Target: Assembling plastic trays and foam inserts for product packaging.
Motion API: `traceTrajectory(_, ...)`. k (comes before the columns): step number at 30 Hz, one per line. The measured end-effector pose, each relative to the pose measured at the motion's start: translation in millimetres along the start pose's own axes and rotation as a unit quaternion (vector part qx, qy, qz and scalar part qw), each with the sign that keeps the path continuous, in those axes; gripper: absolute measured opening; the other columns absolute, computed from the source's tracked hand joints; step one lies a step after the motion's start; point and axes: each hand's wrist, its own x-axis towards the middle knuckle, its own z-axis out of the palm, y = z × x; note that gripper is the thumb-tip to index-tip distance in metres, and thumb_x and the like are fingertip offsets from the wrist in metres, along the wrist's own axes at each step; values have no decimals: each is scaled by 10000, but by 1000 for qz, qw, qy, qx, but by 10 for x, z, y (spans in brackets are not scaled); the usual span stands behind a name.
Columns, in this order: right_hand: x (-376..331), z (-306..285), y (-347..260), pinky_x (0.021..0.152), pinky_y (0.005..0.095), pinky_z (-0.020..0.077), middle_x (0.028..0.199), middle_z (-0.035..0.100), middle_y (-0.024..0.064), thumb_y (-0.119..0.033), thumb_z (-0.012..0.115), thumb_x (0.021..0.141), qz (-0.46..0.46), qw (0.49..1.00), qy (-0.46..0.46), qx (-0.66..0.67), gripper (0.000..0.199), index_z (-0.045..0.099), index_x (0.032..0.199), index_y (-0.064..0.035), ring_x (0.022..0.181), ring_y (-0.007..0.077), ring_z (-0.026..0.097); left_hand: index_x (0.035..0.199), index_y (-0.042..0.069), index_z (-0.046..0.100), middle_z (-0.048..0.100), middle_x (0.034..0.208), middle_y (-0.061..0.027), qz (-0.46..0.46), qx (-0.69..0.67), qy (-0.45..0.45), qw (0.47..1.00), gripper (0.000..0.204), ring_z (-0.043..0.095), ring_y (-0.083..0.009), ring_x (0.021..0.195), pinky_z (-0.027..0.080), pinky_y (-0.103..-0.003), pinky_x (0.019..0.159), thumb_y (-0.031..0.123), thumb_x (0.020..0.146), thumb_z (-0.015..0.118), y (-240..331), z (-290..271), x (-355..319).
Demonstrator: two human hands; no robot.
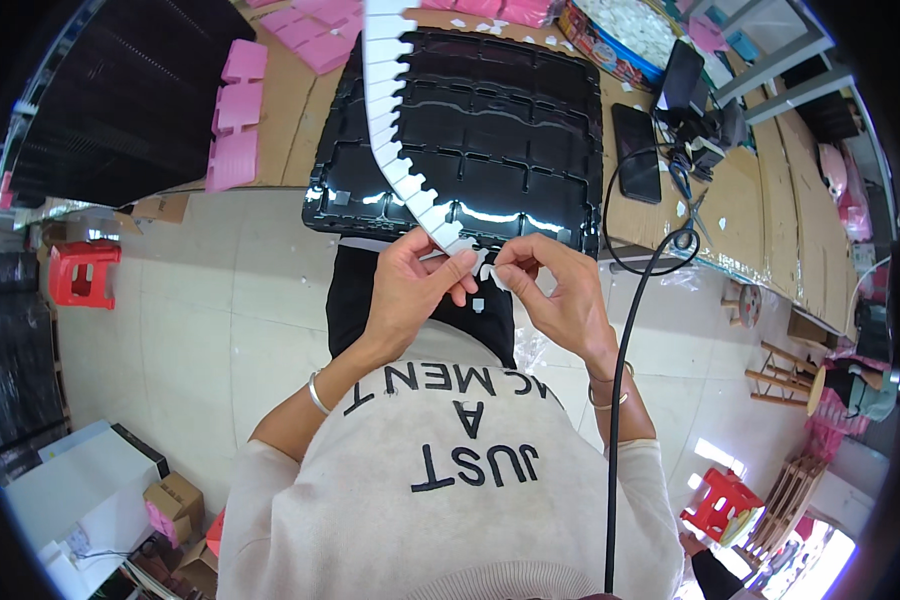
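Note:
A long white strip [382, 110] with a row of notched tabs along one edge curves down over the black plastic tray [560, 145]. My left hand [410, 285] is closed on the strip's near end, thumb and fingers pinching it just past the tray's front edge. Close beside it, my right hand [565, 295] pinches a small white piece [500, 282] between thumb and forefinger. Whether that piece is still joined to the strip, I cannot tell. Another white scrap [478, 305] lies on my dark trousers below the hands.
Pink foam pieces [235, 130] lie by a dark stack [120, 90] at the left. A round tub [620, 40] of white bits stands far right, near a phone [637, 150] and scissors [692, 225]. A black cable [625, 400] hangs past my right arm. Red stools [85, 272] stand on the floor.

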Motion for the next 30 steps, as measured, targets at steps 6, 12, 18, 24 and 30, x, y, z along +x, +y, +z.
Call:
traceTrajectory(6,107,103,55,688,288,531,873,707,85,-72,731,941,5,1000,-7,-8,120,686,1018,9,744,155,657,1119,-25,670,699,893,-91,3,-8,-4,1000,171,670,-135,722,544,-249,610,61,981,720,26,-46,-36)
traceTrajectory(12,197,139,75,666,303,541,885,705,94,-79,712,948,-19,1000,-3,-20,112,688,1026,-3,730,184,670,1144,-30,657,714,896,-87,7,-8,-13,1000,201,687,-112,713,562,-229,618,77,985,718,23,-78,18)
traceTrajectory(18,307,153,-104,646,316,530,868,670,100,-26,722,915,-82,995,-29,-44,104,682,1007,1,712,223,655,1105,-32,654,682,830,-60,-9,-16,24,1000,198,663,-94,633,479,-204,496,141,1014,685,203,-178,85)
traceTrajectory(24,887,-340,-37,658,324,525,848,664,106,-25,723,897,-111,986,30,-116,107,702,1002,-16,726,235,657,1152,15,694,650,816,19,156,101,244,952,190,540,-25,577,354,-171,471,163,1034,671,331,-816,224)
traceTrajectory(30,1887,-1244,713,716,387,521,844,695,146,-83,701,885,-74,955,63,-281,101,710,970,-29,761,315,677,931,0,660,620,805,17,199,336,377,840,155,551,-81,724,448,-257,663,133,964,734,5,-2662,483)
